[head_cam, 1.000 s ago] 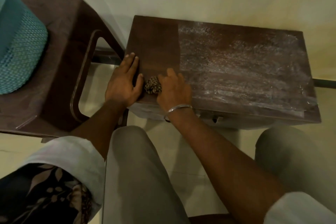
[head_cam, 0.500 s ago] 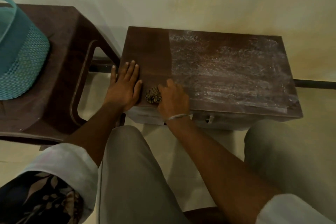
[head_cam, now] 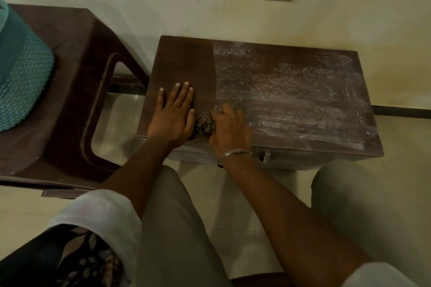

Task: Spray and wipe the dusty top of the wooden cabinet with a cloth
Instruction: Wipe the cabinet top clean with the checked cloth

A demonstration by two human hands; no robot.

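Left hand (head_cam: 173, 117) lies flat, fingers straight, on wiped part of cabinet (head_cam: 291, 100) top. Right hand (head_cam: 229, 129) curls round bunched cloth (head_cam: 205, 123) at front edge, wrist bent.

Dim, warm light leaves the scene murky. A soft shadow lies on the wall (head_cam: 142, 30) beside the cabinet (head_cam: 286, 98). Frame edges bow.

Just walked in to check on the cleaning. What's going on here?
A person is wiping the cabinet top. The right hand grips a bunched cloth near the front edge; the left hand lies flat on the top beside it. The left strip looks clean, while the rest, to the right, is streaked with white dust.
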